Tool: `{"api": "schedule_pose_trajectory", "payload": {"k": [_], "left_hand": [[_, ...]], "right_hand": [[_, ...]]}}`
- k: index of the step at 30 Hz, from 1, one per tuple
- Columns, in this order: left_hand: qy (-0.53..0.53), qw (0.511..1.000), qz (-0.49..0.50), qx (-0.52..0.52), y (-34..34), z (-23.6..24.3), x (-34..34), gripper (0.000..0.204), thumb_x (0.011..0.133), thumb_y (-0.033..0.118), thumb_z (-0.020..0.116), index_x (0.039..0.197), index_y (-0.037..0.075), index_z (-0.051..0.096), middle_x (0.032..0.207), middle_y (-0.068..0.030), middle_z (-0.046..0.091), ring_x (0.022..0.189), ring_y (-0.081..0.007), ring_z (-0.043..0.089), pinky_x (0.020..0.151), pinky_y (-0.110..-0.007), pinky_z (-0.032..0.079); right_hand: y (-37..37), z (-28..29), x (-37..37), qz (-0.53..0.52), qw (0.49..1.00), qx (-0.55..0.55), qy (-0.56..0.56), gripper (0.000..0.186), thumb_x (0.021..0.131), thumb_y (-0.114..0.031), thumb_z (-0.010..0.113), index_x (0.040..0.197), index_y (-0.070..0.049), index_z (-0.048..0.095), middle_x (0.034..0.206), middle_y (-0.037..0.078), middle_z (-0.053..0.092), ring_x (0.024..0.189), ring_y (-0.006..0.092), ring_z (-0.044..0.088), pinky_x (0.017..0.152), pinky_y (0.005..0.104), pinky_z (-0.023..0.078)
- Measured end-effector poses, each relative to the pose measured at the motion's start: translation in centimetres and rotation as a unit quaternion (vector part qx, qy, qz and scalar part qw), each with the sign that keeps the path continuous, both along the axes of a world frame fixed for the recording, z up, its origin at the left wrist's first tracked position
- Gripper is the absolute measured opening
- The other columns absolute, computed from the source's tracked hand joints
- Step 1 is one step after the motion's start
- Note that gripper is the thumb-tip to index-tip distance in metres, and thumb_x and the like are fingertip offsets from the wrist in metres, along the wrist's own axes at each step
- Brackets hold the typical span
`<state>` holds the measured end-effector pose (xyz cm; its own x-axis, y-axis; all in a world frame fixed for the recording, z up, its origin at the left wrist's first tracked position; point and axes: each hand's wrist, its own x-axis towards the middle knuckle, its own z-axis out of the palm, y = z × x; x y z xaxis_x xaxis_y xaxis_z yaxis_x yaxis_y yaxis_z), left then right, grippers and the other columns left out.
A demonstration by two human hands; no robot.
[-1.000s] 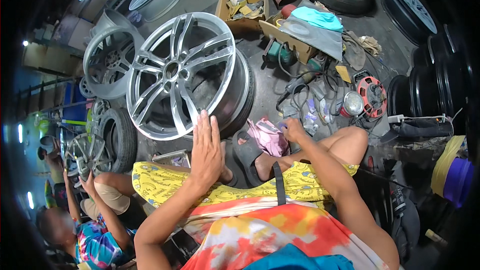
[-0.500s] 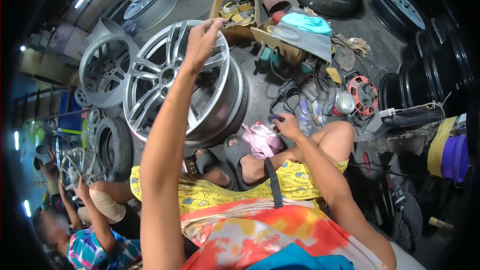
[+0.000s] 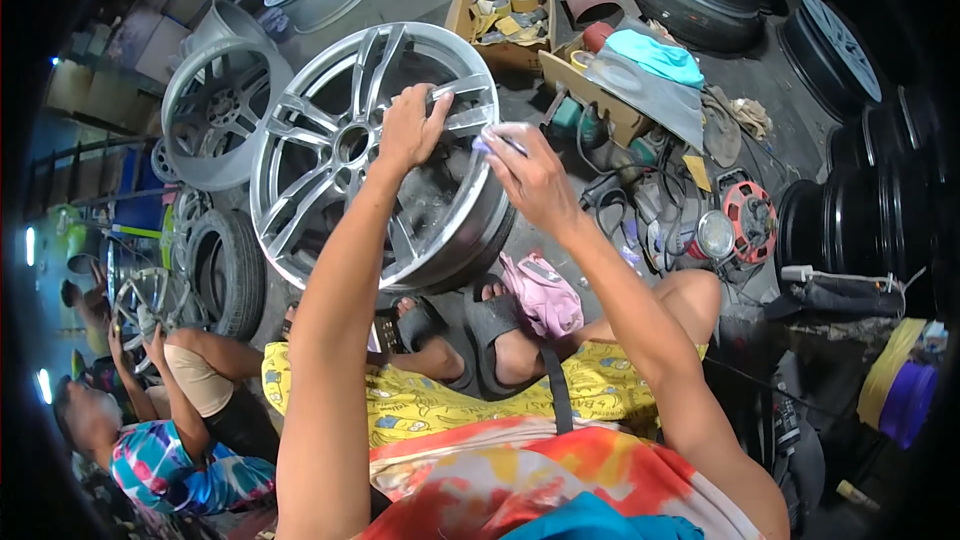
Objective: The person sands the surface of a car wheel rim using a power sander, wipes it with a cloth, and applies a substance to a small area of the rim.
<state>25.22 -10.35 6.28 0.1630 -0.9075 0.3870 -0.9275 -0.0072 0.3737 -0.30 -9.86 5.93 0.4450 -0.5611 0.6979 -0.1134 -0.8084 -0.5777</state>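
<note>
A silver alloy wheel (image 3: 352, 144) with split spokes lies face up in front of my feet, on top of a tyre. My left hand (image 3: 410, 130) rests at a right-hand spoke, its thumb spread away from the fingers; it holds nothing that I can see. At the wheel's right rim, my right hand (image 3: 535, 175) pinches a small purple piece (image 3: 482, 144) against the edge. The fingers cover much of that piece, so its exact kind does not show.
Beyond the wheel stands a cardboard box (image 3: 461, 15) of scraps. Right of it are a turquoise cloth (image 3: 655, 55), cables and a red reel (image 3: 748, 222). A pink cloth (image 3: 543, 295) lies by my sandals. Black rims (image 3: 860, 210) line the right; a co-worker (image 3: 180, 460) sits left.
My right hand has moved up and left, bringing the purple piece from beside my knee to the wheel's rim. My left hand has come down from the far rim to a spoke.
</note>
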Motion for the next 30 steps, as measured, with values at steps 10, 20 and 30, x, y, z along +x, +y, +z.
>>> {"api": "schedule_pose_trajectory", "payload": {"k": [10,20,30], "left_hand": [[0.065,0.993,0.024,0.09,-1.3,1.8,0.2,0.056,0.107,0.053,0.045,0.106,0.004,0.071,0.098,-0.023,0.071,0.1,-0.0478,0.065,0.091,-0.056,0.048],[0.105,0.966,0.102,0.213,-3.8,1.9,2.7,0.085,0.102,0.072,0.034,0.096,0.002,0.081,0.099,-0.0314,0.073,0.106,-0.0493,0.069,0.097,-0.053,0.05],[0.088,0.969,0.106,0.205,-3.1,2.0,2.8,0.082,0.105,0.066,0.034,0.093,-0.002,0.079,0.098,-0.0319,0.073,0.103,-0.0497,0.069,0.097,-0.054,0.05]], "right_hand": [[1.5,-1.0,-0.6,-0.083,0.992,-0.076,0.05,0.038,0.085,-0.007,0.077,0.122,-0.005,0.076,0.125,0.006,0.069,0.095,0.0238,0.061,0.084,0.036,0.055],[3.1,-0.1,-0.6,-0.102,0.988,-0.085,0.085,0.034,0.079,-0.007,0.08,0.113,-0.01,0.081,0.122,0.002,0.075,0.095,0.0226,0.061,0.08,0.0332,0.054],[5.9,-0.4,-0.3,-0.035,0.99,-0.106,0.092,0.034,0.076,-0.011,0.082,0.11,-0.009,0.08,0.121,-0.002,0.074,0.104,0.0261,0.059,0.086,0.0401,0.051]]}}
